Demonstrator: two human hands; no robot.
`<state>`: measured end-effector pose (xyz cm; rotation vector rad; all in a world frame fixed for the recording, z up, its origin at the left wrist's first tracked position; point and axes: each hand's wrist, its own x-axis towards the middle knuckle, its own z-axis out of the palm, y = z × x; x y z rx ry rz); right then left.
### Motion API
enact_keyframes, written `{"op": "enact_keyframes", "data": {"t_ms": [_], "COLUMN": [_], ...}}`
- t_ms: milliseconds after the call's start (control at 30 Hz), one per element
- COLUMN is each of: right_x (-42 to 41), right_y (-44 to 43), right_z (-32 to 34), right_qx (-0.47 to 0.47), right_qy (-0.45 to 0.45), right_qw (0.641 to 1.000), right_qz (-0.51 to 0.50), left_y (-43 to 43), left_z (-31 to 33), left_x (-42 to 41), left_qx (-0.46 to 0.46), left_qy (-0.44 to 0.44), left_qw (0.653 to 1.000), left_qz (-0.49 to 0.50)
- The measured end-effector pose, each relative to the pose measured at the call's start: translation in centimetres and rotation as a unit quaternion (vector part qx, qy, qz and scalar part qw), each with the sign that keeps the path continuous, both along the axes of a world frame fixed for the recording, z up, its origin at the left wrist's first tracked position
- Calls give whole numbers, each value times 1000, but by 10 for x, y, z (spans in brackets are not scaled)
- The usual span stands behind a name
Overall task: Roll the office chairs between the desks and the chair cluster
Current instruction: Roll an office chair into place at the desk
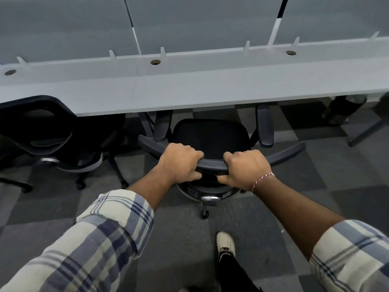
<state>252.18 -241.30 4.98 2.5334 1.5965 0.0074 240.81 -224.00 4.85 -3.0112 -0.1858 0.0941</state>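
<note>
Centre of the frame, just below the long grey desk (189, 91): a black office chair (210, 133), facing the desk, armrest tips at or just under the desktop edge, seat mostly out in the open. Gripped by both hands on the curved top rail (212, 164) of its backrest. Wrapped over the rail left of centre, the left hand (181, 163), fingers curled close together over the far side, thumb tucked beneath. Mirrored just right of centre, the right hand (245, 168), fingers bunched over the rail, thumb pointing inward under it, with a red-and-white thread bracelet (264, 180) at that wrist. Near each other, not touching.

Left of the frame: a second mesh-backed chair (52, 131), drawn up to the desk, near the held chair but apart from it. Upper right, under the desk: a dark waste bin (345, 108). Bottom centre: one pale shoe (225, 243) on checkered carpet tiles (315, 186), a little behind the rear caster (205, 213).

Probably the rolling step itself, at the desk end of the run. Impossible to tell from this one view whether docking or pulling away. If docking: push straight, with even pressure through both hands, and check that the armrests pass under the desktop. If leaving: pull back level, mind the shoe against the rear caster, then swing clear of the neighbouring chair on the left.
</note>
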Motion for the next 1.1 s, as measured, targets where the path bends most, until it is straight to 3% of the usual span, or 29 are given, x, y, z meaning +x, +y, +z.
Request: {"op": "enact_keyframes", "data": {"t_ms": [333, 700, 933, 1100], "right_x": [-8, 119, 227, 230], "right_y": [10, 80, 79, 92], "right_z": [6, -8, 4, 3], "right_qx": [-3, 2, -23, 11], "right_qy": [-16, -51, -28, -38], "right_qw": [1000, 999, 999, 998], "right_qz": [-15, 8, 34, 54], "left_y": [16, 76, 62, 83], "left_z": [-1, -9, -14, -10], "left_x": [-6, 118, 200, 203], "left_qx": [10, 12, -7, -6], "left_qy": [-44, -13, -73, -94], "left_qw": [998, 1000, 997, 996], "left_qz": [-45, 25, 18, 7]}}
